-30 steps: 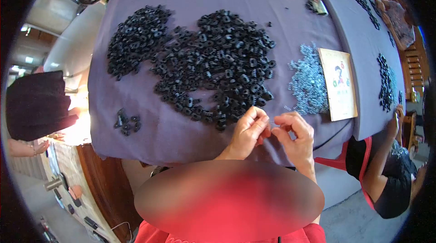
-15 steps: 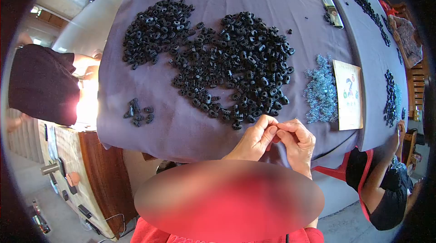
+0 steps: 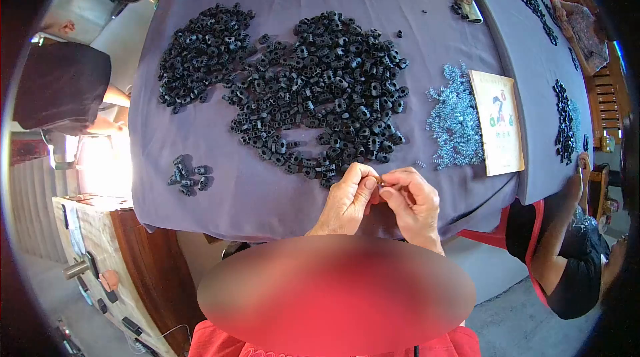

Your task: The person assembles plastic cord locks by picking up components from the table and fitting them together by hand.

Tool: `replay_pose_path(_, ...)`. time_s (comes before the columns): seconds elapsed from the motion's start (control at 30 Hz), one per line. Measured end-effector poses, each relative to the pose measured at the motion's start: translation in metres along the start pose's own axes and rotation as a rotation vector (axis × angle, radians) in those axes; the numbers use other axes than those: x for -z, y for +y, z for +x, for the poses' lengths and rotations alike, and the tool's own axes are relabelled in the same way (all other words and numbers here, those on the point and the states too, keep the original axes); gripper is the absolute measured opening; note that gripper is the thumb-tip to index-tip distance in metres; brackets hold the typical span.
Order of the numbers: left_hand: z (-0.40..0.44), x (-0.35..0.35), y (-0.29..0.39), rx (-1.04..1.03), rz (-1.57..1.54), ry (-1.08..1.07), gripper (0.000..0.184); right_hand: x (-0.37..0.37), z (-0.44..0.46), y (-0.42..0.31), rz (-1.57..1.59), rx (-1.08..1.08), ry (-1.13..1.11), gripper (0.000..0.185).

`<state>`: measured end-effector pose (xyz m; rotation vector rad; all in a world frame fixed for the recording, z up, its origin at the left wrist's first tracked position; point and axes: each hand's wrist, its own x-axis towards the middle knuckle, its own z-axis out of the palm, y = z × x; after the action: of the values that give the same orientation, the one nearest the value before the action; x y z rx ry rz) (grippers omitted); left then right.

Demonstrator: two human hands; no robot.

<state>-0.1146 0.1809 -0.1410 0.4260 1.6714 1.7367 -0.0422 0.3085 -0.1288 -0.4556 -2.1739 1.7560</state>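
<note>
At the near edge of the cloth-covered table, my left hand [image 3: 345, 200] and my right hand [image 3: 416, 205] meet fingertip to fingertip. Both are closed in a pinch, and what sits between them is too small to make out. Just beyond my left hand spreads a large heap of small black plastic pieces [image 3: 320, 90] that look like cord locks. A pile of small, bluish coil springs [image 3: 457, 120] lies beyond my right hand, against a printed booklet [image 3: 499, 150].
A second black heap [image 3: 200, 54] lies at the far left, and a small cluster of black pieces [image 3: 190, 175] nearer. A clear packet [image 3: 465, 0] rests at the back right. A wooden cabinet [image 3: 147, 270] stands left. Other people sit or stand on both sides.
The view has shifted, so the table's contents appear farther left and slightly higher. My hands stay pinched together, with the fingertips slightly farther apart. The person on the left has moved an arm.
</note>
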Motion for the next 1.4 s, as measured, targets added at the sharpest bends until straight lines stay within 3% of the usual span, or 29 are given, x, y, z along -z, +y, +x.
replay_pose_path(0.07,0.000,-0.002,0.000,-0.015,0.039,0.010,0.020,-0.002,0.001,0.005,-0.088,0.088,0.019,0.012)
replay_pose_path(0.43,-0.005,0.002,-0.002,-0.015,0.077,0.012,0.027,-0.003,-0.001,0.004,-0.069,-0.008,-0.039,0.005)
replay_pose_path(0.47,-0.007,0.004,-0.003,0.008,0.058,0.034,0.021,-0.003,-0.001,0.004,-0.064,-0.024,-0.022,0.005)
replay_pose_path(0.6,-0.017,0.035,0.005,-0.369,0.455,0.279,0.012,0.000,0.005,0.020,0.012,-0.019,0.081,0.005)
replay_pose_path(0.63,-0.015,0.055,0.008,-0.497,0.685,0.450,0.012,-0.002,0.007,0.023,0.012,-0.018,0.073,0.005)
replay_pose_path(0.7,-0.011,0.079,0.011,-0.558,0.892,0.538,0.016,-0.003,0.007,0.027,-0.002,-0.018,0.061,0.005)
replay_pose_path(0.93,0.003,0.097,-0.001,-0.472,1.018,0.583,0.020,-0.007,0.008,0.029,-0.042,0.017,0.075,0.005)
replay_pose_path(1.1,0.011,0.081,-0.004,-0.518,0.921,0.501,0.016,-0.009,0.008,0.029,-0.092,0.029,0.082,0.005)
replay_pose_path(1.4,0.001,0.104,-0.002,-0.448,0.895,0.568,0.014,-0.009,0.008,0.031,-0.080,0.040,0.096,0.007)
